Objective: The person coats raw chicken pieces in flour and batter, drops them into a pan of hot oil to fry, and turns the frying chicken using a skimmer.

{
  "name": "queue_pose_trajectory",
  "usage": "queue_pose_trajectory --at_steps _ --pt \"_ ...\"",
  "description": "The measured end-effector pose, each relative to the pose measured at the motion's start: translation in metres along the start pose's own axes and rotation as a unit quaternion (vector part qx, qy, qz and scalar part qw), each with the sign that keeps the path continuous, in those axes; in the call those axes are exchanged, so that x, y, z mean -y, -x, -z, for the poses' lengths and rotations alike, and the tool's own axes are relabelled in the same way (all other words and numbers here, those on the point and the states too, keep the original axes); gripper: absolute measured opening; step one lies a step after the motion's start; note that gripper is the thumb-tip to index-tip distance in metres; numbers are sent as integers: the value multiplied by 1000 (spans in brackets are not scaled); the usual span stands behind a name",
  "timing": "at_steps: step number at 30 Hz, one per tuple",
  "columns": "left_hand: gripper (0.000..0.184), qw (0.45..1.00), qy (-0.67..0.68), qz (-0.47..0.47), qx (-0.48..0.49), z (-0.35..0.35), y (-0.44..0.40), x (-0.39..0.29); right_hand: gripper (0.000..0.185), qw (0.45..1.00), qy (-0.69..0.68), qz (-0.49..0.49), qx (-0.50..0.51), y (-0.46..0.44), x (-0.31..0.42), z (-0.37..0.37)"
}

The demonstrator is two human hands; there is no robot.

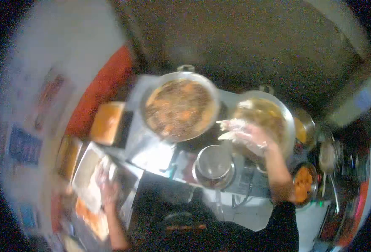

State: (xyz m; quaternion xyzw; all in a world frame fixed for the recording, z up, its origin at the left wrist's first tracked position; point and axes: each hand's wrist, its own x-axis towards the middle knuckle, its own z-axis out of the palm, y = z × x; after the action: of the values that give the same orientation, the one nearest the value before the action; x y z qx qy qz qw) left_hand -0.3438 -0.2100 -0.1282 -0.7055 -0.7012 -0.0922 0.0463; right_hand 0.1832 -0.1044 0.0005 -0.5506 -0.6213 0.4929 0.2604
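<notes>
My right hand (247, 133) reaches over the near left side of the right pan (291, 122), which holds yellowish liquid, probably oil. Its fingers are stretched out and apart, coated in something white like batter or flour; I make out nothing held in them. My left hand (106, 189), also whitened, is at a pale rectangular tub (83, 168) with white stuff in it. Motion blur hides whether those fingers grip anything. Another wide pan (214, 101), to the left of the right one, is full of bubbling liquid with orange-brown pieces (179, 109) frying in it.
A round strainer or small pot (214, 161) stands in front of the pans. On the right is a bowl of orange food (303, 185), with metal utensils (334, 193) beside it. An orange-topped container (107, 122) sits at the left, and an orange slab (92, 218) lies near the tub.
</notes>
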Motion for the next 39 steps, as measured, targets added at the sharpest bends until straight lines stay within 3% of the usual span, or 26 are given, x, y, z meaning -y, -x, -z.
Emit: queue_pose_trajectory --at_steps 2,3,4,5,7,8,10,11,13,17,19,21,23,25,27,28,29,30,31,32,33,34,35,36,38,39 --pt "50 985 146 90 -26 35 -9 -26 34 971 -189 80 124 -39 -15 -79" --pt "56 988 146 49 -12 48 -14 -25 35 957 -212 81 180 -48 10 -118" --pt "55 949 304 84 -22 58 -14 -22 35 941 -233 79 234 -57 35 -156" --pt "52 987 155 17 -37 30 -9 8 38 929 -244 37 275 -77 34 -204" --pt "50 981 186 0 -58 49 -16 14 43 886 -292 -28 359 -99 64 -288" --pt "45 976 202 7 -83 57 -9 55 45 847 -317 -56 423 -106 105 -352" --pt "28 934 343 59 84 56 -16 105 47 856 -254 -42 448 -103 144 -401" --pt "19 947 319 32 14 50 -7 125 47 853 -242 -64 457 -110 151 -425" --pt "20 923 378 66 8 39 6 155 47 829 -226 -51 508 -138 135 -463" --pt "20 898 428 100 -29 8 26 207 44 838 -215 -125 485 -131 150 -507" --pt "21 900 421 112 -18 -2 30 223 45 855 -191 -91 474 -128 161 -517" --pt "18 877 430 145 -159 -26 32 237 48 851 -187 -89 483 -126 166 -518" --pt "16 892 393 165 -150 -34 32 249 50 855 -182 -26 484 -121 169 -512" --pt "14 906 354 185 -138 -44 33 262 49 853 -217 -44 472 -113 177 -515" --pt "23 815 519 233 -112 -57 37 276 47 850 -258 -63 455 -116 173 -520" --pt "23 816 518 232 -110 -74 41 282 46 874 -272 -77 395 -126 164 -526" --pt "30 859 464 207 -64 -76 45 284 45 894 -286 -90 332 -133 157 -533" --pt "41 815 535 221 28 -78 48 288 45 893 -291 -93 329 -140 150 -540" --pt "52 763 586 244 120 -61 50 288 44 941 -189 -37 280 -148 148 -548" --pt "52 765 583 244 123 -63 50 285 43 970 -83 22 226 -157 146 -556" --pt "51 588 754 292 39 -64 55 279 43 980 11 91 178 -163 140 -564" --pt "50 368 871 322 -51 -68 58 275 43 980 7 88 180 -155 149 -569" --pt "49 353 847 386 -90 -74 54 270 43 977 23 98 189 -138 169 -574" --pt "49 355 845 390 -89 -76 51 263 42 974 38 108 196 -127 180 -582" --pt "47 389 834 316 -229 -71 40 247 46 964 78 163 196 -116 169 -602" --pt "45 379 818 366 -229 -63 37 237 43 959 72 175 213 -109 161 -613"
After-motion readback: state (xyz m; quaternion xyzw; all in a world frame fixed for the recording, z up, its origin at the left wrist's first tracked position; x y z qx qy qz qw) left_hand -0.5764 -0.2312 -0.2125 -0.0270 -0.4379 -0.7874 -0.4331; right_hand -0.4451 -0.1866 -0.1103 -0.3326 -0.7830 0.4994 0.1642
